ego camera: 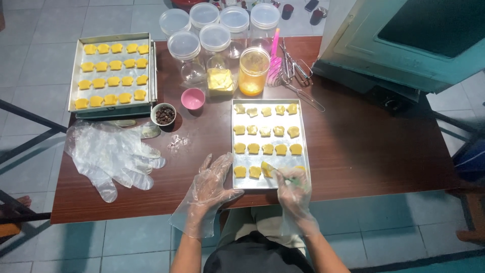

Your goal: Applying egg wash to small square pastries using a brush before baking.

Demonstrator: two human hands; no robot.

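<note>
Six lidded jars [214, 38] behind tray [305, 151]

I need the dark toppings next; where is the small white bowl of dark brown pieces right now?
In the head view, the small white bowl of dark brown pieces sits left of centre, between the small pink bowl and the far-left metal tray.

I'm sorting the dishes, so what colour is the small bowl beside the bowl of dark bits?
Pink; the small bowl shows best in the head view.
</note>
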